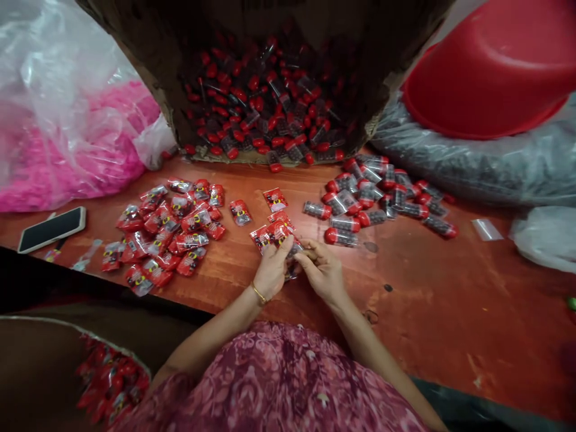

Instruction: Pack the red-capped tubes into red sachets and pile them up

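Head view. Both hands are met at the middle of the table (450, 312), close to its near edge. A packet (291, 264) is pinched between them: the left hand (270, 273) is closed on its left end with thumb and fingertips, and the right hand (323, 273) is closed on its right end. What is inside the packet cannot be made out. It is held just above the wood, low and central, probably so that both heaps stay within easy reach. A bracelet (258, 294) is worn on the left wrist.

A few red packets (274, 228) are laid just beyond the fingertips. A larger pile (166, 231) is spread toward the left edge, seemingly kept apart from the loose stock. Red-capped vials (382, 198) are heaped on the right hand's side, near the far edge.

A box (270, 102) is tipped on its side at the far edge, its mouth turned toward the person, so that more vials spill out onto the wood. A phone (51, 229) is set at the left edge, clear of the pile. A pink bag (67, 138) is pushed into the far left corner. A basin (490, 72) is propped on a grey bag (486, 162) at the far right.
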{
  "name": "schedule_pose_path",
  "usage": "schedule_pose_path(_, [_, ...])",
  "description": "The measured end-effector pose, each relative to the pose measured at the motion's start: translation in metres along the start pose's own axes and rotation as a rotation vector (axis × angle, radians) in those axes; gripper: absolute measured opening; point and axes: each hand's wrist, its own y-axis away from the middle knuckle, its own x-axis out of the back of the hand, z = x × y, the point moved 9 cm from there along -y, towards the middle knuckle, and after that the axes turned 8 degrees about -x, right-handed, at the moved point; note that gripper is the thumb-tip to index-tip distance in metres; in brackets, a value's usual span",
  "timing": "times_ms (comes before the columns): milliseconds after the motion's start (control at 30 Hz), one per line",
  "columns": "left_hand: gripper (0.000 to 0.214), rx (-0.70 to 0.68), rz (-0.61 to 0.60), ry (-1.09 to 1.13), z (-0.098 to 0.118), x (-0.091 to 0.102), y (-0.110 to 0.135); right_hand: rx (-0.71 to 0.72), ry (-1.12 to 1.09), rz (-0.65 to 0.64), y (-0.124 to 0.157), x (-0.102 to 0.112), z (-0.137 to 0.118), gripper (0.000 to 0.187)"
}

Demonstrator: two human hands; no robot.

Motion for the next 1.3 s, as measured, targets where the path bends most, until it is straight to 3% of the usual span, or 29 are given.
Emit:
schedule_pose_path(133, [0.036, -0.048, 0.058, -0.051, 0.011, 0.015, 0.001, 0.059, 0.091, 0.042, -0.008, -0.015, 0.001, 0.022])
schedule_pose_path(233, [0.024, -0.055, 0.185, -0.067, 0.031, 0.044, -0.005, 0.163, 0.352, 0.073, -0.012, -0.011, -0.008, 0.026])
schedule_pose_path(300, [0.027, -0.043, 0.327, -0.013, 0.047, 0.069, -0.011, 0.223, 0.62, 0.205, -0.013, 0.01, -0.019, 0.031])
schedule_pose_path(400, [0.06, -0.11, 0.46, 0.093, 0.075, 0.095, -0.018, 0.238, 1.031, 0.504, -0.011, 0.057, -0.033, 0.036])
schedule_pose_path(467, [0.066, -0.033, 0.449, 0.105, 0.075, 0.097, -0.018, 0.211, 1.217, 0.559, -0.01, 0.078, -0.031, 0.034])
schedule_pose_path(600, [0.039, 0.292, 0.353, -0.183, 0.042, 0.097, 0.002, 0.271, 1.301, 0.439, 0.003, 0.089, -0.013, 0.029])
schedule_pose_path(667, [0.035, 0.227, 0.321, -0.497, 0.044, 0.102, 0.007, 0.316, 1.278, 0.443, 0.015, 0.093, -0.009, 0.029])
schedule_pose_path(733, [0.036, -0.046, 0.269, -0.862, 0.065, 0.092, 0.003, 0.351, 1.269, 0.488, 0.024, 0.096, -0.008, 0.029])
schedule_pose_path(800, [0.032, -0.353, 0.16, -1.173, 0.083, 0.062, -0.003, 0.37, 1.277, 0.532, 0.028, 0.098, -0.008, 0.03])
schedule_pose_path(900, [0.024, -0.605, -0.077, -1.495, 0.08, 0.015, -0.023, 0.378, 1.283, 0.557, 0.028, 0.098, -0.008, 0.03])
schedule_pose_path(967, [0.024, -0.642, -0.157, -1.667, 0.069, 0.0, -0.042, 0.382, 1.266, 0.56, 0.027, 0.098, -0.008, 0.03])
schedule_pose_path(1067, [0.018, -0.636, -0.136, -1.746, 0.059, 0.001, -0.065, 0.38, 1.222, 0.567, 0.028, 0.1, -0.007, 0.03])
schedule_pose_path(1300, [0.016, -0.651, -0.101, -1.506, 0.06, 0.012, -0.063, 0.334, 1.141, 0.613, 0.031, 0.108, -0.012, 0.027])
